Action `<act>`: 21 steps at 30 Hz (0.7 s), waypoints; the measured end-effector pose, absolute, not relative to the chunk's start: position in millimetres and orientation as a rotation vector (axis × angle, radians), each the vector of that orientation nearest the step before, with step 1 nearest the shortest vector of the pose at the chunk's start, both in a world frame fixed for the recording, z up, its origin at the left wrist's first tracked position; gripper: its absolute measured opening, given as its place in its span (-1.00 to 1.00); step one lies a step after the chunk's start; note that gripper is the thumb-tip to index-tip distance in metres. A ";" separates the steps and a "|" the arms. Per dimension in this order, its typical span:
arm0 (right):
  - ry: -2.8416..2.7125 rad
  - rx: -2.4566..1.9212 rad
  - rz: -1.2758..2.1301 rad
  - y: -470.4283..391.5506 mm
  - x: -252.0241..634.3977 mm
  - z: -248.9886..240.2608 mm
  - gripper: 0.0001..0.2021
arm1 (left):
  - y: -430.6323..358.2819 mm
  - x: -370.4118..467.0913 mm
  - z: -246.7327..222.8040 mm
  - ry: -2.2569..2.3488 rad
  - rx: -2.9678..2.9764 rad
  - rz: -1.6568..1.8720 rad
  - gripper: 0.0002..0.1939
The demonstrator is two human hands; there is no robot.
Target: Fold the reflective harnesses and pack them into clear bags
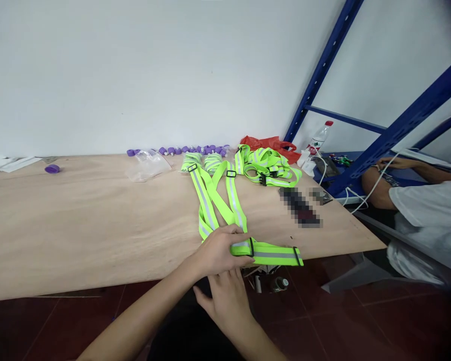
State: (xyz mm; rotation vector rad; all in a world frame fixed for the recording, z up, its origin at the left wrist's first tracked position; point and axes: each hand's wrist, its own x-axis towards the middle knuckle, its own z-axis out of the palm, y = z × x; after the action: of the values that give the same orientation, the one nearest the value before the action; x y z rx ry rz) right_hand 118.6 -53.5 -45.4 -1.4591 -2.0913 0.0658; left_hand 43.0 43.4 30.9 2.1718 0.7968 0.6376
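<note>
A neon green reflective strap harness (pixel 203 198) with grey stripes and black buckles lies spread toward the wall. Near the table's front edge my left hand (pixel 223 250) pinches a folded part of it beside a black buckle; the strap end reaches out to the right. Just below, my right hand (pixel 227 296) is at the table edge, its thumb apart and its fingertips hidden under my left hand. Whether it holds the strap cannot be seen. Behind the harness are two folded green bundles (pixel 212 163) and a loose pile of green straps (pixel 268 165).
Along the wall lie purple pieces (pixel 195 149), a clear plastic bag (pixel 147 165) and a red bag (pixel 263 143). A bottle (pixel 320 136) stands near the blue metal frame (pixel 323 65). Papers (pixel 11 164) lie far left. Another person's arm (pixel 428 170) is at the right.
</note>
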 end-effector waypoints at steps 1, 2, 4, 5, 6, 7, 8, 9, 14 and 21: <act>-2.078 -1.448 0.081 -54.6 119.5 -40.7 -0.58 | 45.4 44.5 30.4 0.780 2.212 0.592 -0.47; -2.067 -1.422 0.096 -55.7 121.3 -34.1 -0.63 | 47.4 46.0 29.2 0.774 2.238 0.557 -0.48; -2.050 -1.300 0.116 -58.1 129.5 -17.6 -0.74 | 51.4 49.0 25.1 0.793 2.268 0.524 -0.49; -2.037 -1.215 0.120 -59.0 136.9 -8.9 -0.78 | 52.9 50.3 22.3 0.807 2.285 0.524 -0.49; -2.018 -1.131 0.118 -59.3 147.0 -1.0 -0.78 | 53.8 51.2 19.3 0.815 2.305 0.532 -0.49; -1.986 -1.067 0.106 -59.0 160.1 5.6 -0.77 | 54.2 51.7 16.5 0.812 2.327 0.545 -0.50; -1.952 -1.038 0.090 -57.6 176.0 10.4 -0.75 | 54.0 51.8 14.0 0.804 2.348 0.559 -0.51; -1.933 -1.063 0.075 -55.3 194.3 13.1 -0.73 | 53.4 51.6 12.0 0.792 2.370 0.570 -0.50; -1.943 -1.466 0.060 -36.5 292.5 1.8 -0.64 | 48.3 49.9 7.8 0.755 2.487 0.613 -0.42; -2.107 -1.557 0.488 -26.4 337.1 -6.7 -0.56 | 48.5 51.4 1.8 0.739 2.669 0.565 -0.38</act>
State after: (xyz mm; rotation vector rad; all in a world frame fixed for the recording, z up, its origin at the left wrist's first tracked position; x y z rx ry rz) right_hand 337.1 -26.4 -6.7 -1.5571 -2.1072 0.4883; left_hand 51.4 48.5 1.8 2.6692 0.7386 0.5654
